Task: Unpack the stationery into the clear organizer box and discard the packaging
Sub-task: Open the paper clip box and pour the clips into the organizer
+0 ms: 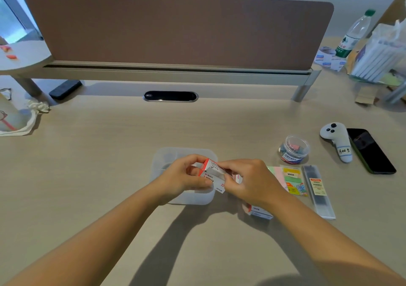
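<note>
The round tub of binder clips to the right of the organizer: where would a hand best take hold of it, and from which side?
Judging by its shape, grip the round tub of binder clips around its clear side wall, coming from above. It stands upright on the desk with free space all round, apart from the sticky-note pack in front, and looks narrow enough to span. Both hands are busy now with the red-and-white carton.

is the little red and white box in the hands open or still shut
Open: an end flap of the red and white box stands lifted while the left hand and right hand grip it above the clear organizer box.
</note>
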### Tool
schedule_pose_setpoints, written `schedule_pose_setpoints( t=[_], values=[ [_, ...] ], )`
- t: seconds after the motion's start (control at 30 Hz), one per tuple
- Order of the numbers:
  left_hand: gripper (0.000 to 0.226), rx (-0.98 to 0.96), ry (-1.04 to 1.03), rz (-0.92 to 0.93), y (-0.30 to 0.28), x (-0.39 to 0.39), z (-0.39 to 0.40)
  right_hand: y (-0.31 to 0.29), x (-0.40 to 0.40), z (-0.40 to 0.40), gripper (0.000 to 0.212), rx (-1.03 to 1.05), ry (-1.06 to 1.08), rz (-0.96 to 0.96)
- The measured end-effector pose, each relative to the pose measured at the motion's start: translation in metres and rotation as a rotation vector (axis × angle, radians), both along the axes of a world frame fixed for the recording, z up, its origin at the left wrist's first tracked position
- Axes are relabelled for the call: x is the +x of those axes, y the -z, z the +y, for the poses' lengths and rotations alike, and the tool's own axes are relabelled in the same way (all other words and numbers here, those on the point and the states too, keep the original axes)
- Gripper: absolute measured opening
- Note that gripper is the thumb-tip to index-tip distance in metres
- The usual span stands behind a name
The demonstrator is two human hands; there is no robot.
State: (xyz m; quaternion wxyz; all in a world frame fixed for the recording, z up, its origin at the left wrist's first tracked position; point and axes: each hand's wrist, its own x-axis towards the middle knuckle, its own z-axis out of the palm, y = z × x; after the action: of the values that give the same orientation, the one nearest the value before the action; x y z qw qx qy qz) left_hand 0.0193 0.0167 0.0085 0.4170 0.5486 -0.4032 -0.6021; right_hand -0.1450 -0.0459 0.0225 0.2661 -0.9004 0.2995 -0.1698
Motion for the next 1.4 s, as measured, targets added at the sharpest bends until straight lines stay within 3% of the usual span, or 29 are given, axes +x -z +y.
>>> schedule_pose_setpoints(
  t=[0.27,0.43,0.57,0.87,1.2,1.27,1.4],
  values=[
    [0.032,0.024,-0.014,0.085,0.000,0.014,0.003,-0.005,0.014,-0.005,0.043,-0.021,-0.041,0.029],
    [0.033,0.015,-0.034,0.077,-0.002,0.022,0.005,-0.013,0.019,-0.005,0.051,0.074,-0.065,0.037],
    [0.033,-0.006,-0.026,0.059,-0.005,0.030,0.005,-0.014,0.026,-0.009,0.035,0.203,-0.038,0.014],
    [0.034,-0.014,-0.048,0.070,-0.005,0.040,0.006,-0.021,0.036,-0.012,0.027,0.392,-0.003,-0.023],
    [0.034,-0.035,-0.081,0.023,-0.001,0.048,0.010,-0.025,0.048,-0.012,0.022,0.354,0.014,-0.005],
    [0.033,-0.037,-0.091,0.047,-0.001,0.048,0.010,-0.026,0.050,-0.013,0.020,0.369,0.025,-0.045],
    [0.032,-0.035,-0.107,0.099,-0.003,0.050,0.007,-0.022,0.059,-0.019,0.014,0.467,0.220,-0.308]
  ],
)
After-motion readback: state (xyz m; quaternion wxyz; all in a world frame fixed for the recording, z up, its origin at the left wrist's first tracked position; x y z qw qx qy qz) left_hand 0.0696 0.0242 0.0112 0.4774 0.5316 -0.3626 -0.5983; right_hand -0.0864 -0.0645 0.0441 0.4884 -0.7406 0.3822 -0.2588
